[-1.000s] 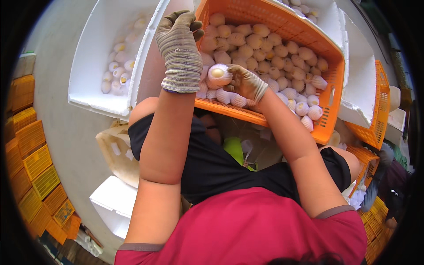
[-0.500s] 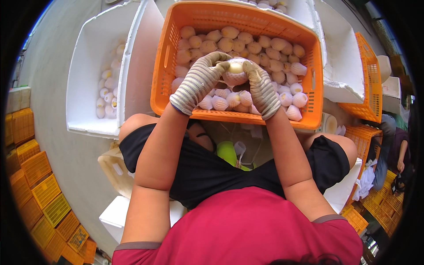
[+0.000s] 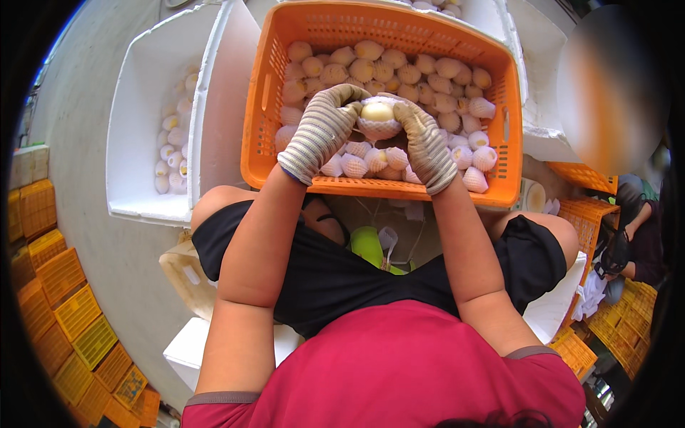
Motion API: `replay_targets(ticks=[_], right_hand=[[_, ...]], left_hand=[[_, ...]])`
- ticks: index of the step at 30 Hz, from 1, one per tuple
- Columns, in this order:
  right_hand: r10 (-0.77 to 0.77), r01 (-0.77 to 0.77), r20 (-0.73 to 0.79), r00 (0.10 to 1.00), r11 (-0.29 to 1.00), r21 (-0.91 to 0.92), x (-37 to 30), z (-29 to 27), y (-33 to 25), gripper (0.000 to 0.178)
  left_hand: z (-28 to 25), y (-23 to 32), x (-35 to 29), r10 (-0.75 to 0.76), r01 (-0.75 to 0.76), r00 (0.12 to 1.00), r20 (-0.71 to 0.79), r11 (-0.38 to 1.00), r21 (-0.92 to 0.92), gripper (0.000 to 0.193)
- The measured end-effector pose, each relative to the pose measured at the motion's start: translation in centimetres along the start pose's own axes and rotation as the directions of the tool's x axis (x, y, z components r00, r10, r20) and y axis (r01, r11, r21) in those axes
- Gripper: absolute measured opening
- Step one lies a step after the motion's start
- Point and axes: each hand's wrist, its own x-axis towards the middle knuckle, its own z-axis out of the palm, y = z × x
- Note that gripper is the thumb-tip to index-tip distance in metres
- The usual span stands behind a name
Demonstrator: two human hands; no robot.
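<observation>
Both my hands wear striped knit gloves and meet over an orange plastic crate (image 3: 371, 187). Between them is a pale yellow, rounded fruit (image 3: 378, 110) partly wrapped in a white foam net (image 3: 379, 130); its bare top shows. My left hand (image 3: 327, 130) pinches the left side with thumb and fingers, and my right hand (image 3: 426, 143) grips the right side. Below and beyond them, many foam-netted fruits (image 3: 354, 165) fill the crate. The fruit's exact kind is hard to tell.
At left stands a white foam box (image 3: 128, 150) with more netted fruits. Another foam box (image 3: 546, 93) is at the right, near a large blurred shape (image 3: 610, 93). Stacked yellow and orange crates (image 3: 75, 303) line the left. A person (image 3: 646, 246) is at the far right.
More of the fruit's bare top faces up between my hands, which have barely moved. A blurred shape has appeared at upper right, and the other person's arms have shifted.
</observation>
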Motion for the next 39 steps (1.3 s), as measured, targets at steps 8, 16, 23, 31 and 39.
replay_targets(ticks=[8, 16, 23, 31, 39], right_hand=[[-0.028, 0.03, -0.032, 0.999, 0.995, 0.09, -1.9, -1.6, -0.1, 0.04], [-0.077, 0.08, -0.186, 0.979, 0.997, 0.007, -3.6, -2.4, 1.2, 0.035], [-0.356, 0.212, -0.3, 0.885, 0.882, -0.422, -4.4, -2.1, 1.7, 0.036], [-0.502, 0.274, -0.217, 0.837, 0.728, -0.629, -5.6, -0.2, 1.5, 0.031], [-0.431, 0.267, -0.152, 0.889, 0.759, -0.594, -5.6, 0.9, -0.4, 0.036]], left_hand=[[0.9, -0.2, 0.3, 0.031, -0.031, 0.992, 0.119, 1.0, -0.006, 0.025], [4.0, -0.6, -0.5, 0.024, -0.021, 0.975, 0.219, 1.0, -0.017, 0.042], [5.5, -0.1, -0.8, -0.184, 0.217, 0.943, 0.276, 0.972, -0.094, 0.045], [6.1, -2.9, -1.0, -0.022, 0.105, 0.977, 0.212, 0.915, -0.389, 0.041], [5.3, -1.2, -3.3, -0.012, -0.062, 0.991, -0.131, 0.836, -0.546, 0.045]])
